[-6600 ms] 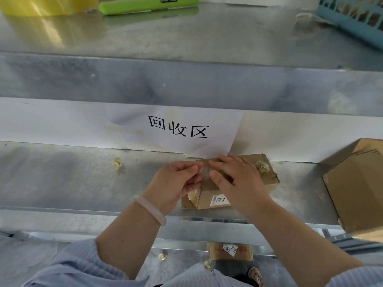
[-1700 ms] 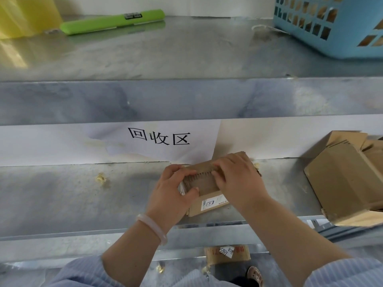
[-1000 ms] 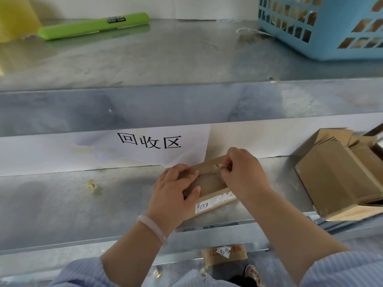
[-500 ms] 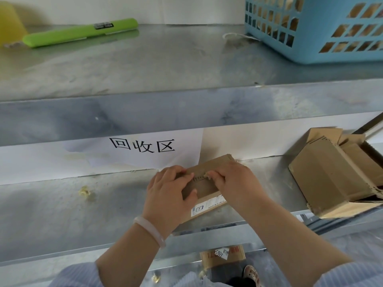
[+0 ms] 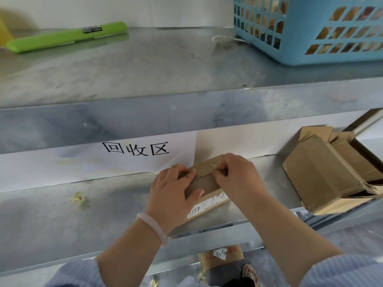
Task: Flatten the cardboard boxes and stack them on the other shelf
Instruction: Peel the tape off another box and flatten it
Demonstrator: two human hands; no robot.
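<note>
A pale metal upper shelf (image 5: 165,65) against a white wall (image 5: 145,9) holds a green case (image 5: 66,36) far left and a blue basket (image 5: 294,56) far right, with a white paper sign (image 5: 83,162) hanging behind the lower shelf (image 5: 62,214).

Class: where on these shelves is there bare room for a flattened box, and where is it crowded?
Upper shelf: between green stick and blue basket. Lower shelf: left of left hand, around yellow scrap. Crowded: small box under right hand, larger boxes rightward.
</note>
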